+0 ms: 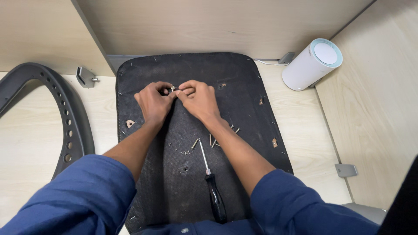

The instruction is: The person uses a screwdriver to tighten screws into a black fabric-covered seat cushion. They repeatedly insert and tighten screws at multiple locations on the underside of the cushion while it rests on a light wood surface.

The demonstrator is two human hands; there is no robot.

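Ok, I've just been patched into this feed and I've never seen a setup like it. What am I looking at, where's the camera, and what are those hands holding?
There is one picture, from a camera worn on a person's head, looking down at their own two bare hands; there is no machine. The left hand and right hand meet over a black fabric-covered panel lying on a pale wooden floor. Between their fingertips they pinch a small metal screw; its details are too small to tell. On the panel lie several loose screws and a black-handled screwdriver. To the left is a curved black frame with holes; at upper right a white cylinder lies on its side.
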